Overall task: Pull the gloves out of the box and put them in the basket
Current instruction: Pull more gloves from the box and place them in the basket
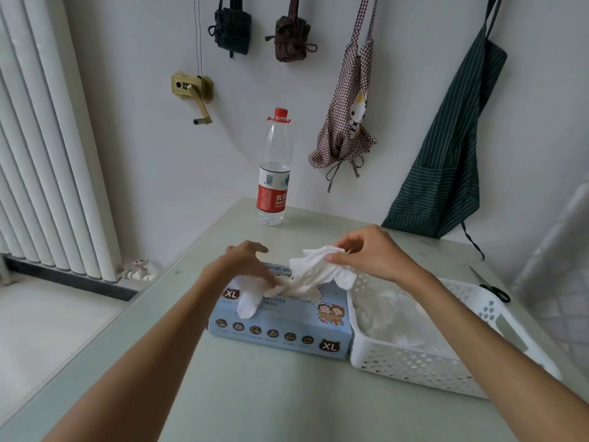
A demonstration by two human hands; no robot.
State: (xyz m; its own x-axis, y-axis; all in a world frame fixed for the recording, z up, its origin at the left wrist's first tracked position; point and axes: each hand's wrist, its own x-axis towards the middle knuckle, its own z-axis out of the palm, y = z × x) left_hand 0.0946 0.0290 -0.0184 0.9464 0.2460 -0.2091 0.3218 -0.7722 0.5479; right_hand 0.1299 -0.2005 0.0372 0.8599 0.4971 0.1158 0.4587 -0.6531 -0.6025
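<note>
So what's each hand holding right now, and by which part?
The right hand pinches a white glove by its upper edge, above the box. The left hand presses gloves at the opening; no clear grip.
</note>
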